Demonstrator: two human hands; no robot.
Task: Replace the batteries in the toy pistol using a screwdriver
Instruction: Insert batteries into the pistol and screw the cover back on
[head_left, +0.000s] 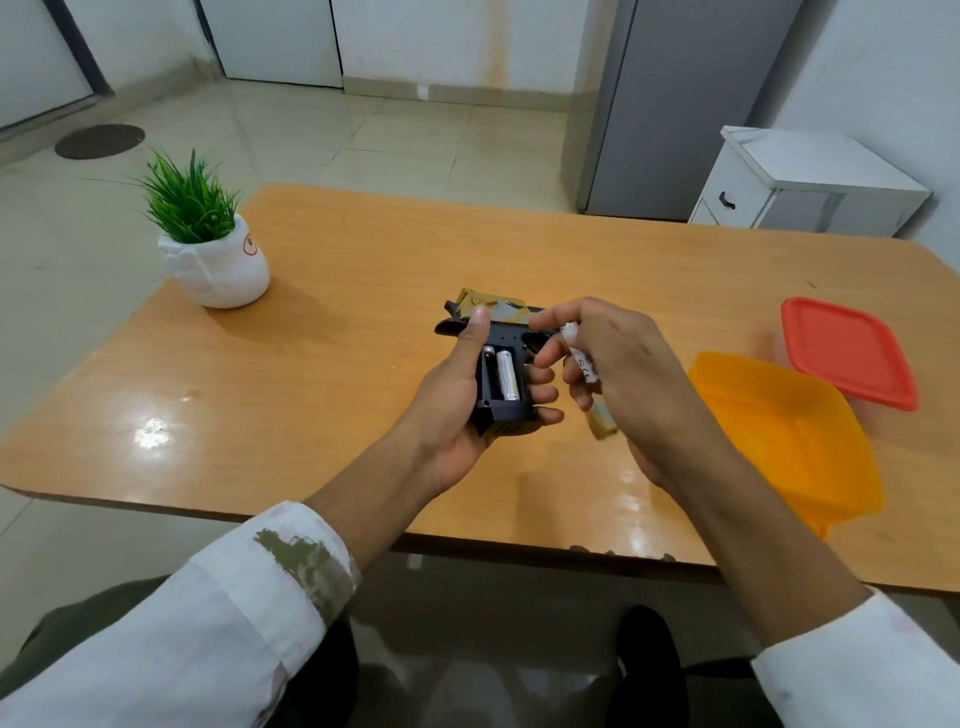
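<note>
While the left hand (457, 410) holds the toy pistol (498, 364) above the wooden surface (332, 291), its grip is wrapped round the handle, battery bay open and facing up. One battery (506, 375) lies in the bay's right slot; the left slot is bare. Just beside it, the right hand (618, 364) has its grip pinched on a second battery (581, 353). An orange container (779, 431) and red lid (847, 351) sit to the right, a potted plant (208, 244) far left.
</note>
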